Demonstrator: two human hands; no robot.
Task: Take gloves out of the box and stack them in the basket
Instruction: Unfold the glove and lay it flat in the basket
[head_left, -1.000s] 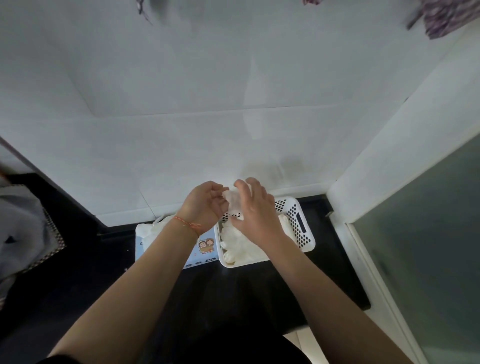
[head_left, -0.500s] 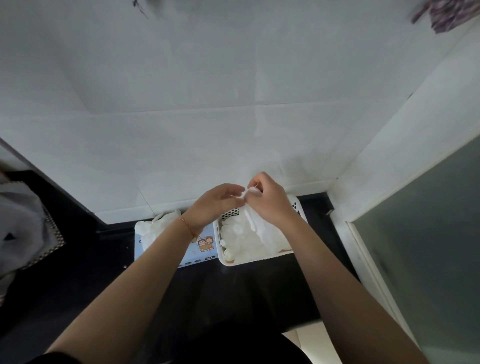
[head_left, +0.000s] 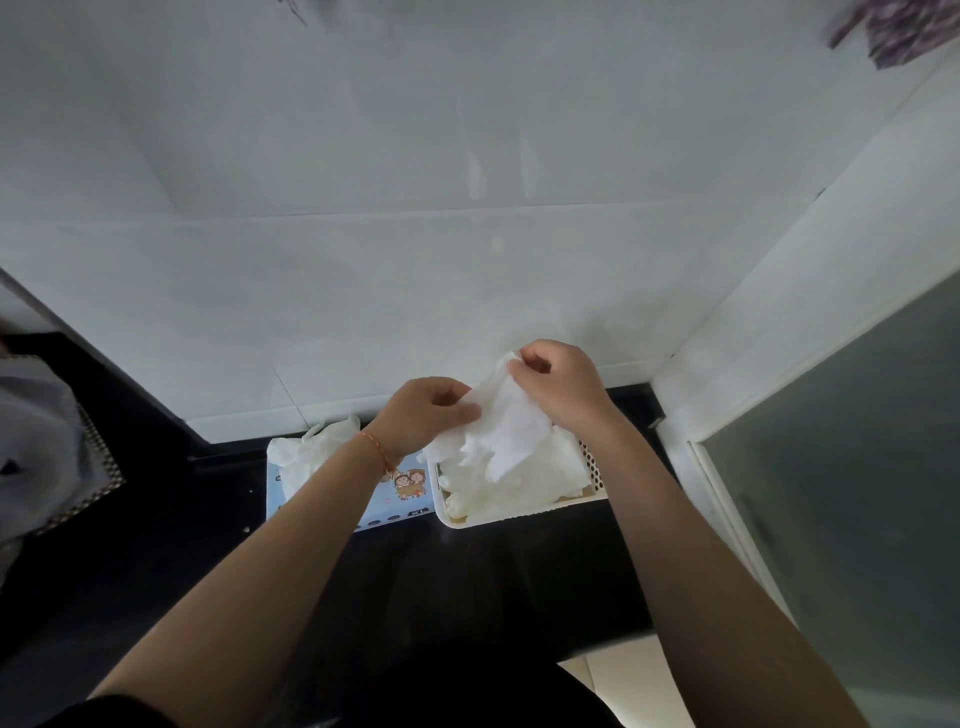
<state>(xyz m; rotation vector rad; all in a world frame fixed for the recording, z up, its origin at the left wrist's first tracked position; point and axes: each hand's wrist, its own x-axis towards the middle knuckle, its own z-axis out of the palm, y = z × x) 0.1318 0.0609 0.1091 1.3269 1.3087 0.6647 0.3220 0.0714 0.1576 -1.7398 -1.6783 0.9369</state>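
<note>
A thin white glove (head_left: 506, 426) hangs spread above the white perforated basket (head_left: 595, 470), which holds a heap of white gloves (head_left: 519, 486). Beside it, the pale blue glove box (head_left: 400, 488) has gloves bulging out (head_left: 311, 447).

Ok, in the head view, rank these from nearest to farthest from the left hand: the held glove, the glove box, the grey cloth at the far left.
1. held glove: pinched by the left hand, over the basket.
2. glove box: just below the wrist, left of the basket.
3. grey cloth: far left edge of the dark counter.
</note>
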